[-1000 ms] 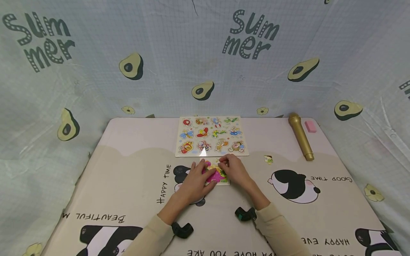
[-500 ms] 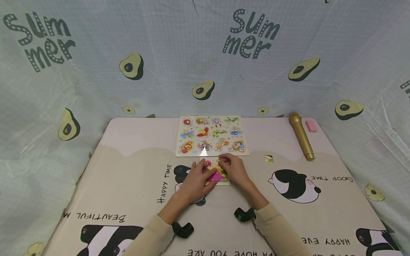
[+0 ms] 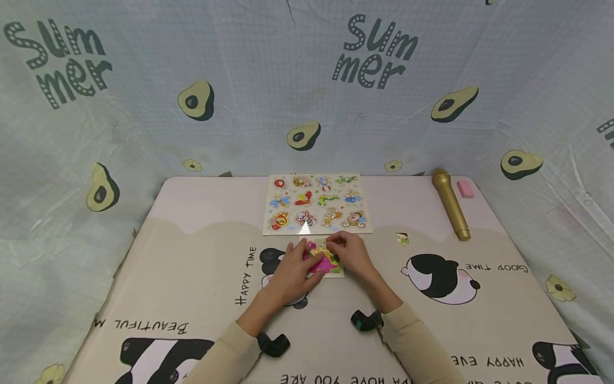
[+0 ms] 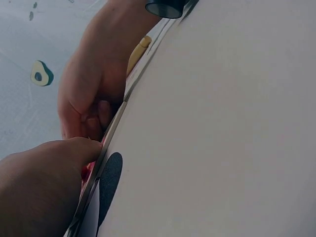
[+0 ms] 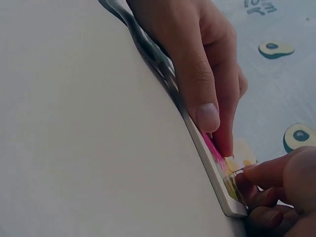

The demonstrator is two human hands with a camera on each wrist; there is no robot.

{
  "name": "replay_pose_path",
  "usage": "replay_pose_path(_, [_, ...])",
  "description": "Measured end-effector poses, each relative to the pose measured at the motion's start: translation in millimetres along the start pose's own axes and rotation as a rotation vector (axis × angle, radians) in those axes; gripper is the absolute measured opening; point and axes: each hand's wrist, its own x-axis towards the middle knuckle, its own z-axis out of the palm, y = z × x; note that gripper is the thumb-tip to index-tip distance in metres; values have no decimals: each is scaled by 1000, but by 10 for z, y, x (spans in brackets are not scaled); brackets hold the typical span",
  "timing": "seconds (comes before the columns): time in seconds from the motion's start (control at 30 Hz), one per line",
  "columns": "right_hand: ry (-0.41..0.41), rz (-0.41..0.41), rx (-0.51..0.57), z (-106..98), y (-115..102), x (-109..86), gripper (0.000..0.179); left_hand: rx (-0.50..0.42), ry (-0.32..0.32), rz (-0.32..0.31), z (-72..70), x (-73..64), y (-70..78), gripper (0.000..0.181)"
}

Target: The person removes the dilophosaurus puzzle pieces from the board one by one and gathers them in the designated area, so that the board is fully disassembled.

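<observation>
A small jigsaw puzzle (image 3: pixel 327 265) with a pink and yellow picture on a pale board lies on the table in front of me. My left hand (image 3: pixel 289 272) rests over its left side, fingers spread and pressing on the pieces. At the upper right corner my right hand (image 3: pixel 352 253) pinches a puzzle piece (image 5: pixel 235 174) between thumb and fingertips, its edge tilted at the board's surface. The right fingers hide most of that piece. In the left wrist view, the left thumb (image 4: pixel 85 148) lies along the board's edge.
A larger insect puzzle board (image 3: pixel 317 205) lies just behind the small one. One loose puzzle piece (image 3: pixel 402 239) sits to the right. Farther back right are a gold microphone (image 3: pixel 451 205) and a pink block (image 3: pixel 465 189). A printed curtain (image 3: pixel 249 122) rises behind the table.
</observation>
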Motion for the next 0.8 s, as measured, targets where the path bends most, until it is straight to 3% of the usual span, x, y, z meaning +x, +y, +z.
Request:
replay_pose_path(0.37, [5,23,66,35,-7,2,23,10,10,20,5,-6,-11,49])
replay_pose_path(0.8, [35,52,126,26,4,3,21,26,35,37,8,-1,-21,44])
